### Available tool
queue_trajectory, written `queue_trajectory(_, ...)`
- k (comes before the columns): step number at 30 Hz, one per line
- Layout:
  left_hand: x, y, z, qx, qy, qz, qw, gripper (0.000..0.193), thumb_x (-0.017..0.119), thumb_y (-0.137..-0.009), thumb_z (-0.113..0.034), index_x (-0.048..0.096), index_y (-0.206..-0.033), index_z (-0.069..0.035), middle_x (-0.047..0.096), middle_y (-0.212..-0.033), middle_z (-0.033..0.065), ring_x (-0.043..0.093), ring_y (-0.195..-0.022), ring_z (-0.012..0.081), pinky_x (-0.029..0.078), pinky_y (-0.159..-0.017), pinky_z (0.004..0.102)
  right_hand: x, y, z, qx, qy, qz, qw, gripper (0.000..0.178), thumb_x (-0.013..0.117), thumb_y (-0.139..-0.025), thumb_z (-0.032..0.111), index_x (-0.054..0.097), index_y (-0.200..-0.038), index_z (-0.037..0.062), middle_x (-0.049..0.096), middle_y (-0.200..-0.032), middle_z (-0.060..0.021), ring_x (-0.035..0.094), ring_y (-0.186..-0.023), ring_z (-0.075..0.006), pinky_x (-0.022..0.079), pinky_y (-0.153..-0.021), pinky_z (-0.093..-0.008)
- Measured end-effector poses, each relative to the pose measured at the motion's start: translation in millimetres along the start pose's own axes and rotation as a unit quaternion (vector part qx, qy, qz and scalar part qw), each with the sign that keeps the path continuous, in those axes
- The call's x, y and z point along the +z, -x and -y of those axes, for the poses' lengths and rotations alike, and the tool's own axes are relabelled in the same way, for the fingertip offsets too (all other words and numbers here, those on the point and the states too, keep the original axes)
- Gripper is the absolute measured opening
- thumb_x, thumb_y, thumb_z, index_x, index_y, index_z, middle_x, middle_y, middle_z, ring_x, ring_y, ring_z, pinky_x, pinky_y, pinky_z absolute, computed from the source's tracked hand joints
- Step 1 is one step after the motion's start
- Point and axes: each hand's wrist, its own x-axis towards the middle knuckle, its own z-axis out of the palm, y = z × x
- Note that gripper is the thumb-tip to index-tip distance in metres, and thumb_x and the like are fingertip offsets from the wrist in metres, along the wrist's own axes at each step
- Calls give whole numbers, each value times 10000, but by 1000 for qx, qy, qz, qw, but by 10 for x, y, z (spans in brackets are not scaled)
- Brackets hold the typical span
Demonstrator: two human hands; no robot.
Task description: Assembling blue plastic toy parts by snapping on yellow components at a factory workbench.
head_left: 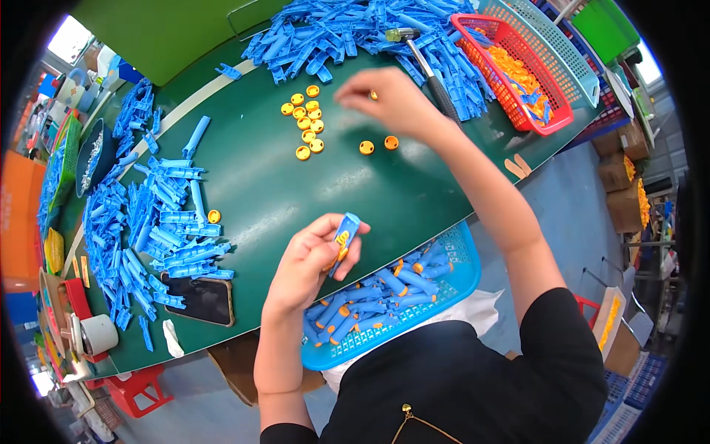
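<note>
My left hand (314, 255) is closed around a narrow blue plastic piece (349, 224), held tilted above the table's near edge. A yellow part (342, 238) shows in or on that piece; my fingers hide the rest. Above the middle of the table is my right hand (388, 100), its fingers bent and blurred. A bit of yellow shows by its fingers, and I cannot make out whether it is held. Round yellow caps (316, 126) lie in a cluster left of this hand. Two more yellow caps (367, 147) lie just below it.
Blue plastic pieces are heaped at the far side (325, 37) and left (177, 222). A hammer (425, 63) lies against the far heap, beside a red basket (558, 118) with yellow parts. Near me, a blue basket (466, 274) holds blue-and-orange pieces. A phone (200, 300) lies at the left.
</note>
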Motion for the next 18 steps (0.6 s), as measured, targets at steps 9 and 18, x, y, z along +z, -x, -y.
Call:
queue_trajectory(9,-49,-152,98,43,117,-123,985,361,326,-953,-202,456,-1206,22,461,-767,46,420,-571,124,361,-575,263,353,-551,-549,-6,194,-125,973,194,637,-763,184,687,-873,33,668,-801,-134,648,-753,-304,519,-716,-390)
queue_trajectory(18,-94,-95,146,126,198,-147,961,310,432,-993,-187,431,-1259,-27,581,-1044,126,604,-933,260,474,-906,392,12,438,422,44,-32,150,987,180,459,-801,91,620,-846,22,594,-802,-129,575,-778,-273,458,-732,-371)
